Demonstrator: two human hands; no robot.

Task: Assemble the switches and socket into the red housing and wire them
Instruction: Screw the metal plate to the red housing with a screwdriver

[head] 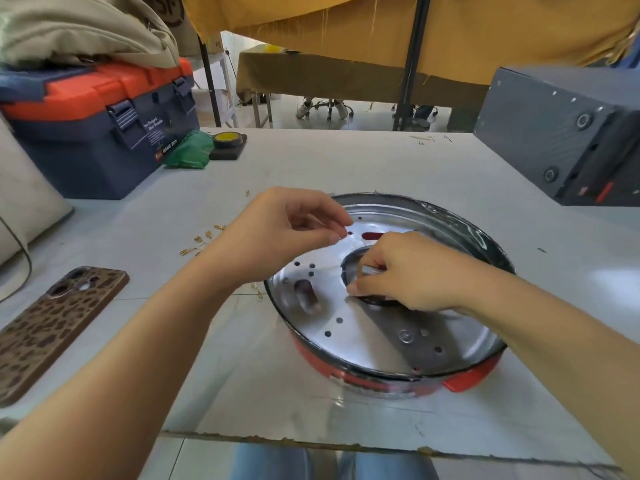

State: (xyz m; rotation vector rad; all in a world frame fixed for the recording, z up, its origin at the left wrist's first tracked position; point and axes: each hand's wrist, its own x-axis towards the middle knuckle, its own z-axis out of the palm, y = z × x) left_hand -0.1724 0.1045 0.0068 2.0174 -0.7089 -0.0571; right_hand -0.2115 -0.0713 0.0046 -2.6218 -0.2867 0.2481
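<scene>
The round red housing (460, 381) lies upside down in the middle of the table, its shiny metal base plate (318, 320) facing up with several holes and a round centre opening. My right hand (412, 271) reaches into that opening and pinches a small light-coloured part at its edge. My left hand (287, 230) hovers over the far left rim of the housing, thumb and forefinger pinched on something tiny that is hard to make out. Several small brass terminals (201, 242) lie scattered on the table left of the housing.
A phone in a leopard-print case (55, 327) lies at the near left. A blue and orange toolbox (100, 133) stands at the back left, with a green bag (190, 150) and a tape roll (228, 140) beside it. A dark grey box (561, 133) sits at the back right.
</scene>
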